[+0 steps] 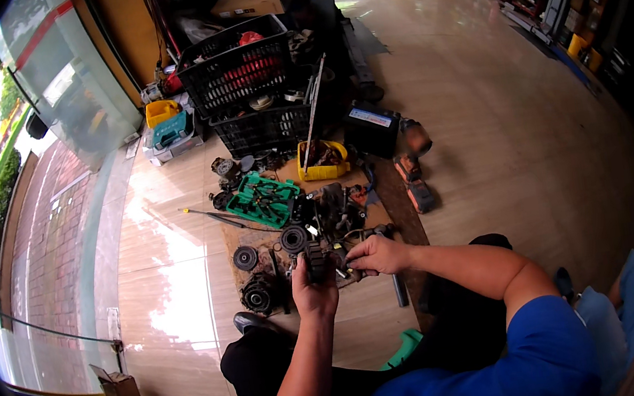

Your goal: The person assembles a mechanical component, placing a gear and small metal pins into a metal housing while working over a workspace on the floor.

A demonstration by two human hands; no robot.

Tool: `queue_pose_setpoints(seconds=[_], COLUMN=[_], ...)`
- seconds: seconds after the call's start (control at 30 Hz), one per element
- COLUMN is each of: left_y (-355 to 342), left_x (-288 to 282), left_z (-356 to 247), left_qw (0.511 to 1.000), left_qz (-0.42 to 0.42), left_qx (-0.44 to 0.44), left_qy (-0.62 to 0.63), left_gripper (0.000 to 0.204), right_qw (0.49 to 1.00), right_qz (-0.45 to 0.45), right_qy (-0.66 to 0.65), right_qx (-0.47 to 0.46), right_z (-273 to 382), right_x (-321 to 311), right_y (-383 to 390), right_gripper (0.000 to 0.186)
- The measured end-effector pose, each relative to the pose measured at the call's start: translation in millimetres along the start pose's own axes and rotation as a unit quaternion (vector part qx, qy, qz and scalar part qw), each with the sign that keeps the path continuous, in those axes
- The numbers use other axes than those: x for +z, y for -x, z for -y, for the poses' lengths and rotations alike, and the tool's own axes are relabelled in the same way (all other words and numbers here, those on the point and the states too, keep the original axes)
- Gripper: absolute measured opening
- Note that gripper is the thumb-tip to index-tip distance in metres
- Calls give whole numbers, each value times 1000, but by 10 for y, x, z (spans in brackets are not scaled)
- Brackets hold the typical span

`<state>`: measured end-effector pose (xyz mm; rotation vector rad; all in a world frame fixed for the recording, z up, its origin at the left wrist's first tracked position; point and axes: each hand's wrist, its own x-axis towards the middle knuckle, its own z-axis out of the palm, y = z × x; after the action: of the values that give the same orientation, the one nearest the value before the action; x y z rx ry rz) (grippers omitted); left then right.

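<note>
My left hand (316,294) is closed around a dark, ridged metal part (315,258), its thumb upright along the near side. Just to the right, my right hand (378,256) has its fingertips pinched together beside that part. Whatever they grip is too small to make out. Beyond the left hand lies a round black ring-shaped part (294,239). A smaller toothed wheel (245,258) and a larger round dark assembly (258,294) rest to its left on brown cardboard. Several greasy metal parts (334,204) are heaped behind my hands.
A green tool case (264,199) lies among the parts. Behind it stand a yellow cut-open container (324,161), stacked black crates (233,62) and a black battery (372,129). An orange-and-black power tool (414,180) lies to the right. A glass door (66,87) is at far left.
</note>
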<state>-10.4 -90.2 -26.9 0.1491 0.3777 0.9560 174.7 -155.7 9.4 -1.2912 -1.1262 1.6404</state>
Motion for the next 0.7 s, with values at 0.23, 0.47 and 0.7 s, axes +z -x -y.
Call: queue_pose_setpoints(seconds=[0.23, 0.47, 0.7], left_y=[8, 24, 31], left_x=[42, 60, 134], left_z=[-9, -88, -91], left_qw=[1000, 1000, 999], left_qz=[-3, -19, -27], left_qx=[1, -1, 9], left_qy=[14, 20, 24], left_gripper=[26, 29, 29], right_qw=[1000, 980, 950], right_qz=[-25, -118, -140], right_qy=[3, 145, 240], right_qx=[-1, -72, -139], right_z=[-32, 65, -17], right_x=[-72, -36, -81], right_y=[14, 23, 26], right_gripper=[19, 23, 23])
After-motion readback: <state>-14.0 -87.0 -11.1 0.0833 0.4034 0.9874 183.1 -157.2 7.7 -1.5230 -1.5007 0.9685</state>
